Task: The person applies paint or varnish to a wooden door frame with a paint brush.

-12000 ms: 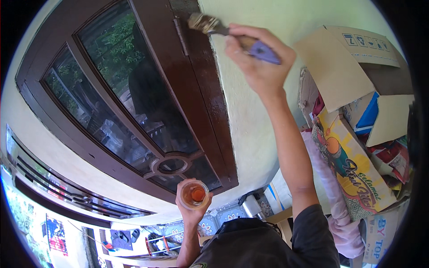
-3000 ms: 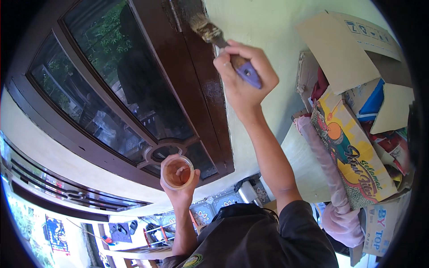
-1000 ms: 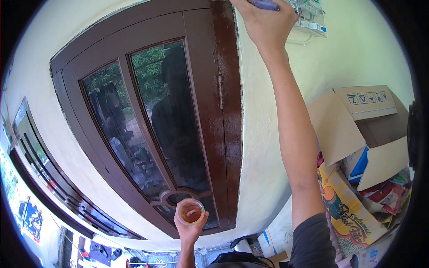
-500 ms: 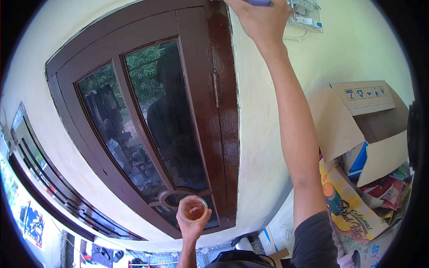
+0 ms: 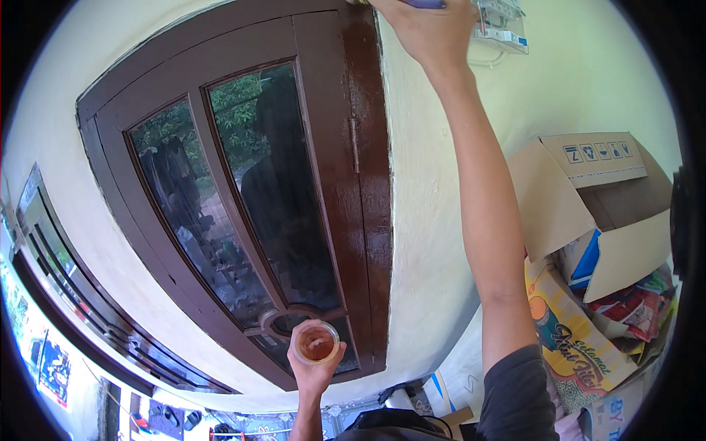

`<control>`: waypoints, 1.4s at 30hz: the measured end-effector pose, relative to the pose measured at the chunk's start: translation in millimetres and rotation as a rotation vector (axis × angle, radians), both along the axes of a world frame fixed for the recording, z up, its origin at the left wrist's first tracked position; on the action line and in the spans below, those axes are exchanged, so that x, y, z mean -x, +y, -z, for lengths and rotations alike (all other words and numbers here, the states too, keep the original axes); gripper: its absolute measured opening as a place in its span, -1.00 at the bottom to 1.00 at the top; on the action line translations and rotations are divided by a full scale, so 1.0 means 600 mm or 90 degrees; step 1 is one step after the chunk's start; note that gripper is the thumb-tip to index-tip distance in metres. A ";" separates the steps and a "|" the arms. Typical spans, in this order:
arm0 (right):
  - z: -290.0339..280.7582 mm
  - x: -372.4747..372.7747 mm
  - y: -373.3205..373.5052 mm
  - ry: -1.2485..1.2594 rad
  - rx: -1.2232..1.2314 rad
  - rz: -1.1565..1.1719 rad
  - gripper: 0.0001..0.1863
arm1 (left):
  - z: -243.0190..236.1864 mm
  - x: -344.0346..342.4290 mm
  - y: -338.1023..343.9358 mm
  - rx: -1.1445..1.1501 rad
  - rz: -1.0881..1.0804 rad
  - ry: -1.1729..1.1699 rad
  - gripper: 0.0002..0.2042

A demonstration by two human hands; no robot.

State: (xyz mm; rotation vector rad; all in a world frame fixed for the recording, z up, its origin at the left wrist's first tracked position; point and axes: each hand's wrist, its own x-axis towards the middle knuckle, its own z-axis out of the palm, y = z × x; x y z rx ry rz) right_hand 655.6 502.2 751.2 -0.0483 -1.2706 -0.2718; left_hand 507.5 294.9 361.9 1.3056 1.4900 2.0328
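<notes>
Low before the glossy brown wood window (image 5: 373, 213), my left hand (image 5: 314, 371) curls round a clear, round cup (image 5: 337, 347) of reddish liquid (image 5: 316, 351). At top edge, my right hand (image 5: 439, 37) closes on a purple-handled brush (image 5: 426, 3); bristles mostly cut off, fingertips unclear.

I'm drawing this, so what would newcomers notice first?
Probably the big brown window left of the middle. Then the right hand, gripping a purple handle at the top edge, and the left hand, low near the middle, with a cup. An open box stands at right.
</notes>
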 end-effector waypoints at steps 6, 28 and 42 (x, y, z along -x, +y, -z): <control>0.005 -0.028 -0.044 -0.037 0.109 -0.004 -0.84 | -0.002 0.007 -0.017 0.004 -0.032 -0.013 -0.54; -0.013 0.010 -0.012 -0.006 0.040 -0.031 -0.86 | 0.000 0.001 -0.019 -0.018 -0.021 -0.021 -0.53; -0.019 -0.042 -0.035 0.059 0.058 0.012 -0.84 | -0.007 -0.006 -0.005 0.002 0.006 -0.043 -0.50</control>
